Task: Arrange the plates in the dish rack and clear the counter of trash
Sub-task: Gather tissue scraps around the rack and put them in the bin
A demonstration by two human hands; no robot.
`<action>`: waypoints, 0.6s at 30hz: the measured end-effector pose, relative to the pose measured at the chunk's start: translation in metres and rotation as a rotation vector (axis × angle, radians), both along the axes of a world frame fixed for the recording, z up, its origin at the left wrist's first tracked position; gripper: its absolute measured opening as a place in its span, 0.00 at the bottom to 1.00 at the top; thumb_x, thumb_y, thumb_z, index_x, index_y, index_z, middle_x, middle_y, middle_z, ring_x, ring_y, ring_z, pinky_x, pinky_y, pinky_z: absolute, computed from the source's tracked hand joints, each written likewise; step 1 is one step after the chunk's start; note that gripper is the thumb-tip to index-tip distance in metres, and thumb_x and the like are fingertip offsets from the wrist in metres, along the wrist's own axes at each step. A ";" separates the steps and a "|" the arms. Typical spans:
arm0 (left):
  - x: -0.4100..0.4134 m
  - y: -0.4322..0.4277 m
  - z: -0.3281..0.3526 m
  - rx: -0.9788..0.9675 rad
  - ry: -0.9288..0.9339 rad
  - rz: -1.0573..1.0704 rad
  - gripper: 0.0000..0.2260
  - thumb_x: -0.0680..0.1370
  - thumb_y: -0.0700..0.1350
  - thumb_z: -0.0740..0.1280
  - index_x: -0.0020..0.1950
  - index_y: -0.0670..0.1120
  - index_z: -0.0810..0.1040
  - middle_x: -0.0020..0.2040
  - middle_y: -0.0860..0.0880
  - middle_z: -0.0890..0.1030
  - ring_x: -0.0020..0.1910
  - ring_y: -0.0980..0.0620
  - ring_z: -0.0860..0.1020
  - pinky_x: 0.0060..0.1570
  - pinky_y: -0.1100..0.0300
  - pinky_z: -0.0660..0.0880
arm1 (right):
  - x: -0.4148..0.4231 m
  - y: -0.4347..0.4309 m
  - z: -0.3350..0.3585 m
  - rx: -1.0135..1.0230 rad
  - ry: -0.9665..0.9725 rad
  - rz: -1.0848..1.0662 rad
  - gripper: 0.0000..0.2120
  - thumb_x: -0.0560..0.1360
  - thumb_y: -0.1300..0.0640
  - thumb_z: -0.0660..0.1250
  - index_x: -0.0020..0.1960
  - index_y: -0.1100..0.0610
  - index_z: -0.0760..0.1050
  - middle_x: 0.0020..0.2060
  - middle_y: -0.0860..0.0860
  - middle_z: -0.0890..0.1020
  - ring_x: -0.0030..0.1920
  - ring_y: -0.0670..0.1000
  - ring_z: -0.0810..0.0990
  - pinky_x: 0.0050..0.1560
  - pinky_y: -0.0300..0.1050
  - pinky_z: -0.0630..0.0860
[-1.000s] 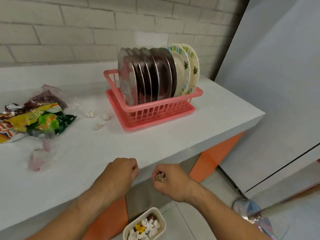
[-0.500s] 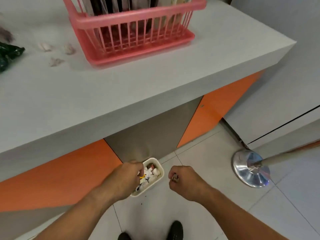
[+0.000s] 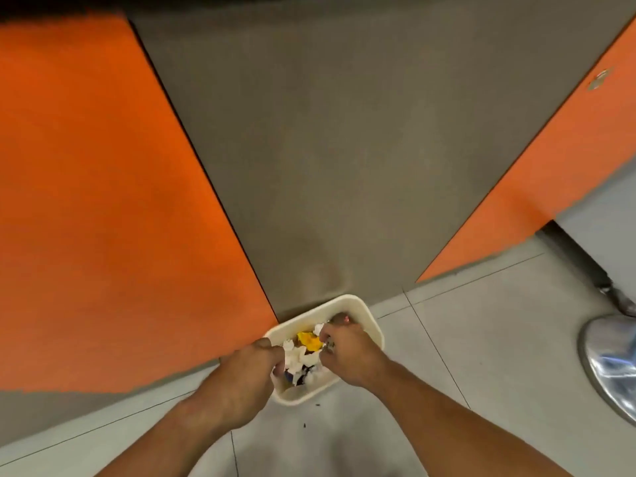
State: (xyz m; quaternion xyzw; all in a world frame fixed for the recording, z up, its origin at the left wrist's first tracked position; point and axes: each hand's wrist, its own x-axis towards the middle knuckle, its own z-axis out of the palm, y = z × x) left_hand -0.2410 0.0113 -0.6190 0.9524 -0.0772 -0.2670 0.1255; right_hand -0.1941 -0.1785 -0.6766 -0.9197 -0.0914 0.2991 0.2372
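Both hands have been brought from beside the bin to directly over it in the last half second, and the counter and dish rack have been lost from view as the head was tipped down. The left hand (image 3: pixel 241 380) is seen with its fingers curled at the near-left rim of the bin (image 3: pixel 361 309); whether anything is held in it cannot be told. The right hand (image 3: pixel 347 352) is curled over the far-right part of the opening, and small greyish scraps (image 3: pixel 328 344) are pinched at its fingertips, not yet released.

The trash step is judged to be at the point of dropping. Crumpled white paper (image 3: pixel 296 356) and a yellow wrapper (image 3: pixel 308 339) already lie between the two hands. What is left on the counter, and how the plates stand, cannot be judged here.

The bin is smooth cream plastic, rectangular with rounded corners, and is set on pale glossy floor tiles (image 3: pixel 481 339) with thin dark joints. Dark crumbs (image 3: pixel 316 405) are scattered just below the hands. Beyond the hands, matte orange panels (image 3: pixel 103 201) flank a grey panel (image 3: pixel 327 149). Well to the right of the right hand, a round polished metal base (image 3: pixel 609 359) is seen.
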 end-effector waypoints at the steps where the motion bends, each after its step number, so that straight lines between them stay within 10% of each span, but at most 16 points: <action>1: 0.000 0.003 -0.016 0.002 -0.004 0.010 0.14 0.76 0.36 0.61 0.53 0.55 0.75 0.54 0.55 0.72 0.49 0.53 0.73 0.45 0.61 0.70 | 0.004 0.008 -0.018 -0.001 0.006 0.025 0.17 0.75 0.54 0.66 0.64 0.53 0.73 0.61 0.53 0.74 0.59 0.53 0.74 0.62 0.44 0.70; 6: 0.006 0.010 -0.081 -0.024 -0.011 0.117 0.12 0.76 0.37 0.61 0.53 0.53 0.75 0.52 0.55 0.71 0.42 0.55 0.70 0.41 0.62 0.69 | 0.012 0.018 -0.079 0.084 0.078 0.105 0.31 0.72 0.51 0.71 0.72 0.47 0.64 0.69 0.47 0.69 0.66 0.51 0.70 0.68 0.46 0.67; 18: 0.055 -0.059 -0.148 0.003 0.079 -0.019 0.18 0.77 0.53 0.64 0.66 0.51 0.71 0.65 0.50 0.69 0.63 0.47 0.71 0.58 0.53 0.73 | 0.022 -0.063 -0.048 -0.005 -0.233 0.177 0.20 0.76 0.47 0.64 0.67 0.45 0.70 0.64 0.42 0.73 0.64 0.46 0.69 0.63 0.38 0.67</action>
